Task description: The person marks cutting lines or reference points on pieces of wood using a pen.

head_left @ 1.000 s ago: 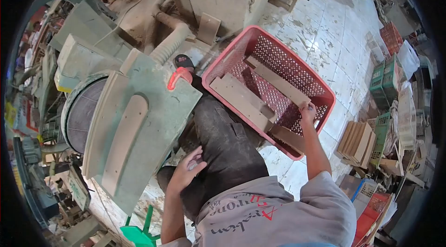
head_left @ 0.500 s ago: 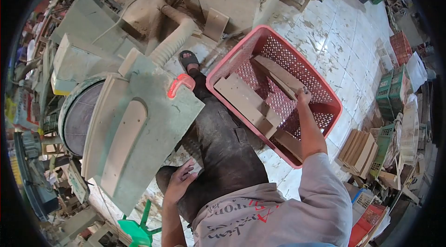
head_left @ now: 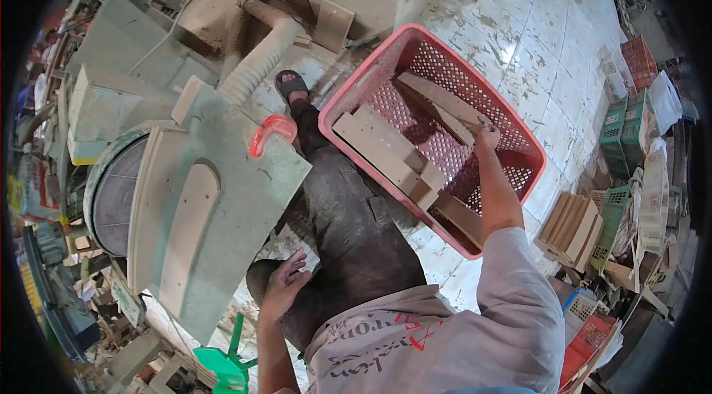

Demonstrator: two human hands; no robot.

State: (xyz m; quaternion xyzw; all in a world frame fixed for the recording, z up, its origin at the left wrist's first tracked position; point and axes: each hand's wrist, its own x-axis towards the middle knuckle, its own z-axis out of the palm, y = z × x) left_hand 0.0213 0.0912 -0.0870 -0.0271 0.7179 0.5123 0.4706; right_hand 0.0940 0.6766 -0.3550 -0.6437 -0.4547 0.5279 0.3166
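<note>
My right hand (head_left: 486,137) reaches into a pink plastic crate (head_left: 523,214) and grips the near end of a curved wooden board (head_left: 443,100). The board's far end rests by the crate's far wall. Flat wooden boards (head_left: 386,151) lie along the crate's left side, and a shorter piece (head_left: 457,217) sits at its near end. My left hand (head_left: 284,286) is by my knee, holding nothing, its fingers apart. To its left is a disc sander's dusty table (head_left: 256,197), which bears a rounded wooden piece (head_left: 191,227) and a red clamp-like part (head_left: 273,133).
The sanding disc (head_left: 124,194) stands left of the table. A ribbed dust hose (head_left: 259,60) runs behind it. A green plastic stool (head_left: 226,364) is low at the left. Stacked boards (head_left: 569,229) and green crates (head_left: 624,131) line the right side. Scraps litter the tiled floor (head_left: 552,60).
The view has shifted slightly, so the crate and sander appear higher and further left. My right hand still holds the curved board inside the crate. My left hand stays by my knee.
</note>
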